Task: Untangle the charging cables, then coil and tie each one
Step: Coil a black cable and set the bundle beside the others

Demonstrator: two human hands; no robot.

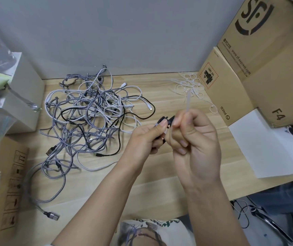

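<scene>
A big tangle of grey braided, white and black charging cables (90,118) lies on the wooden table (92,189), left of centre. My left hand (145,139) grips a small coiled black cable (165,121) above the table. My right hand (193,142) is right next to it and pinches a white cable tie (188,102) that sticks up from my fingers. Most of the black coil is hidden behind both hands. A heap of loose white cable ties (190,86) lies at the back right of the table.
Stacked cardboard boxes (259,68) stand at the right, with a white sheet (269,148) in front of them. A white box (21,93) and bags sit at the left, and a flat cardboard box (3,183) lies at the near left. A grey wall backs the table.
</scene>
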